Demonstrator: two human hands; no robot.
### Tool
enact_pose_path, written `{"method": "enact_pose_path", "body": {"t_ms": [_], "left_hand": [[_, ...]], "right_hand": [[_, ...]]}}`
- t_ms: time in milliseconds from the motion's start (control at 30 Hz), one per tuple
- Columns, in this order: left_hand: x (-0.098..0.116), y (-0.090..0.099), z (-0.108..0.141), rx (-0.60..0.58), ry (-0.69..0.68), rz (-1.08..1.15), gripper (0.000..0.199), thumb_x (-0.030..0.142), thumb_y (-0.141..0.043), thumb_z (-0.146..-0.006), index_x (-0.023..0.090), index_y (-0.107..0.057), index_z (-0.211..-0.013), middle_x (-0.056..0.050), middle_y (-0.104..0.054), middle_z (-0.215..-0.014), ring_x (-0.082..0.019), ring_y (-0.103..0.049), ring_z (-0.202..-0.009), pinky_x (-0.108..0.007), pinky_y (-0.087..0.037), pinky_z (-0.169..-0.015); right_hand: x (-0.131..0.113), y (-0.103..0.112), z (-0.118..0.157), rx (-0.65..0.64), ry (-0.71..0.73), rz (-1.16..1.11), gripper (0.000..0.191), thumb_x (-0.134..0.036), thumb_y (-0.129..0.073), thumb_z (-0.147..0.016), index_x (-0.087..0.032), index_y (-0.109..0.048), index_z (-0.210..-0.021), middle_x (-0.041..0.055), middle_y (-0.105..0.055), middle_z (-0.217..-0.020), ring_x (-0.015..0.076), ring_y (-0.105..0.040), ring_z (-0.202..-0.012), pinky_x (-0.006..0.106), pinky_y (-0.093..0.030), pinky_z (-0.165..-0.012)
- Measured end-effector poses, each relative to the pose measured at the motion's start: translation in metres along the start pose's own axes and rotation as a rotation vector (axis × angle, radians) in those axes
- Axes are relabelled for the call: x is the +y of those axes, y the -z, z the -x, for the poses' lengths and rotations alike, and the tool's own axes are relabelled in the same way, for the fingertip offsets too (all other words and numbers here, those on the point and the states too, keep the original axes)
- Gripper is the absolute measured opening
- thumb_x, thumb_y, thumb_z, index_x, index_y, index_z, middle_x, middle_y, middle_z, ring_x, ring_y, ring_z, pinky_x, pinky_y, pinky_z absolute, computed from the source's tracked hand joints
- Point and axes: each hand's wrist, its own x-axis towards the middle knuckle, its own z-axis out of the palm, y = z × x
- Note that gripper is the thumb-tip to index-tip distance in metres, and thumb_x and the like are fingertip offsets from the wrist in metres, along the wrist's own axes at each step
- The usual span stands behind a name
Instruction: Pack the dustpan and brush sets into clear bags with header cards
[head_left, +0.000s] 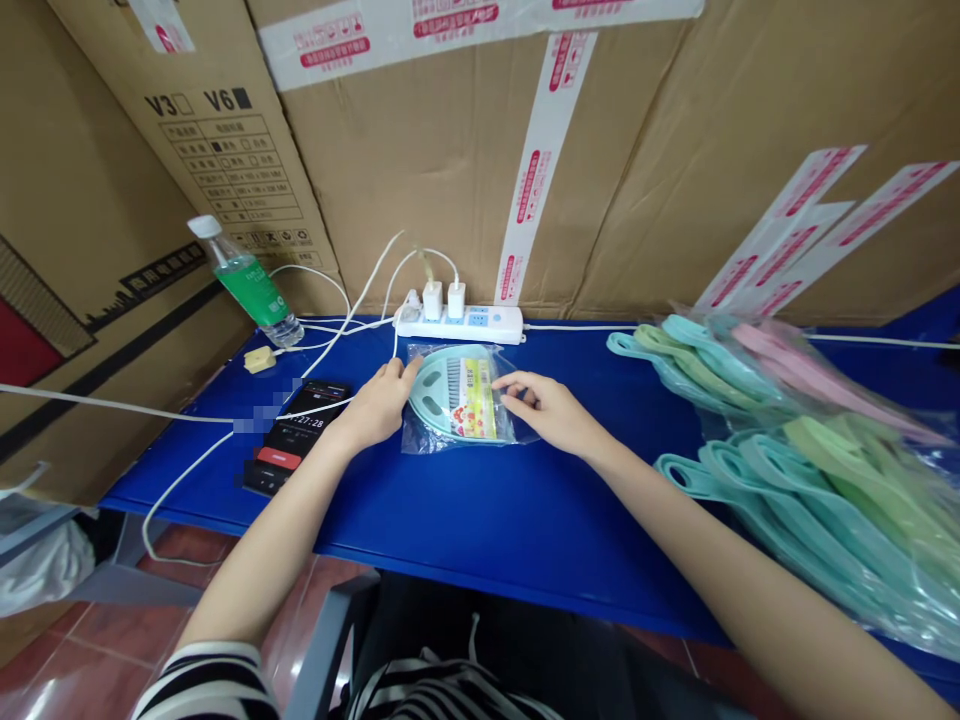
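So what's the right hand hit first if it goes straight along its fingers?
Likely the bagged turquoise item, at its yellow label, which is right by the right hand's fingertips. Can't tell touching from hovering; if raised, it might pass over.

Table: blue | sleeve: striped — black, white (bottle label: green)

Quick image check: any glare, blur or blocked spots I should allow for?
Head view: small glints on the clear bag, its label's fine print too soft to read; head view: shine on the wrapped pieces at right, softer toward that edge; head view: blocky patches by the phone's left side, hiding part of its clock.
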Motion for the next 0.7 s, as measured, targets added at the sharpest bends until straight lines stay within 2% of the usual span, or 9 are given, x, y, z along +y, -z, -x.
{"method": "enact_pose_path", "body": {"t_ms": [200,400,567,700], "left_hand": [[0.002,0.007,0.001,-0.013,-0.014,0.063,0.065,-0.001,-0.037,-0.079,0.014,-0.036,-0.142,-0.012,-0.055,-0.109,-0.026,-0.059,-0.107,-0.041,-0.049,-0.095],[-0.002,0.019,0.011,-0.034,-0.146,0.235,0.057,0.015,-0.045,-0.087,0.023,-0.032,-0.142,-0.009,-0.054,-0.119,-0.025,-0.058,-0.112,-0.042,-0.047,-0.098],[-0.002,0.028,0.021,-0.08,-0.153,0.223,0.061,0.016,-0.045,-0.088,0.024,-0.028,-0.145,-0.01,-0.052,-0.127,-0.026,-0.056,-0.119,-0.039,-0.047,-0.097],[0.001,0.03,0.03,-0.079,-0.136,0.205,0.059,0.016,-0.044,-0.089,0.025,-0.028,-0.145,-0.011,-0.052,-0.129,-0.026,-0.058,-0.115,-0.04,-0.048,-0.096]], "right_hand": [[0.006,-0.004,-0.004,0.009,-0.004,-0.121,0.041,-0.024,-0.055,-0.083,-0.021,-0.067,-0.122,0.0036,-0.066,-0.093,0.0097,-0.05,-0.053,0.025,-0.044,-0.052],[0.006,-0.001,-0.002,0.058,-0.04,-0.081,0.045,-0.029,-0.066,-0.078,-0.026,-0.069,-0.122,0.0014,-0.064,-0.085,0.0101,-0.048,-0.051,0.029,-0.047,-0.059],[0.004,-0.001,-0.001,0.065,-0.063,-0.065,0.065,-0.027,-0.078,-0.065,-0.03,-0.064,-0.129,-0.0004,-0.066,-0.086,0.0112,-0.052,-0.054,0.03,-0.047,-0.061],[0.0,-0.003,-0.004,0.042,-0.085,-0.102,0.071,-0.018,-0.078,-0.063,-0.023,-0.061,-0.131,-0.0013,-0.069,-0.081,0.0113,-0.055,-0.053,0.028,-0.05,-0.059]]}}
